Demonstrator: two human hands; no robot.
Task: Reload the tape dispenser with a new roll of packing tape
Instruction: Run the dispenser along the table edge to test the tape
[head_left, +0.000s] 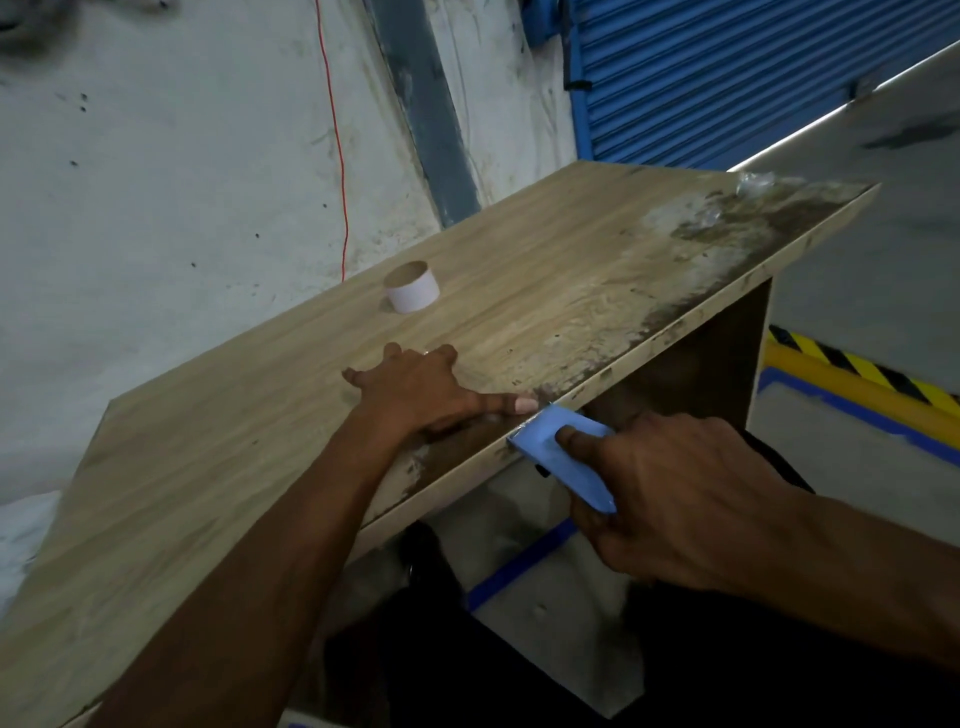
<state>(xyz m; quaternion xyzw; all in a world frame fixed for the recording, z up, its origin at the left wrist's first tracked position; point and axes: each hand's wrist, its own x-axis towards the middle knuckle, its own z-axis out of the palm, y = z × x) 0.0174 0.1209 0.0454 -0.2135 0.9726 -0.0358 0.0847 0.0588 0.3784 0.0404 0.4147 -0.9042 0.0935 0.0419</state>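
You are looking down from head height, tilted, close over the near edge of the wooden table (545, 270), facing the wall (182, 156) and blue shutter (727, 78) beyond.

Your pale wood-grain laminate tabletop (519, 270) runs light oak, smeared grey-brown and whitish along its right edge and far right corner. Near its far left edge, the short cardboard tape core (412, 287) shows white outside, tan inside. Your right hand (670, 499) grips a light blue plastic dispenser (563, 462) at the near edge. You see a blue ribbed roller shutter (727, 78), a thin red cable (337, 156), and a yellow-and-black striped floor barrier (857, 384).
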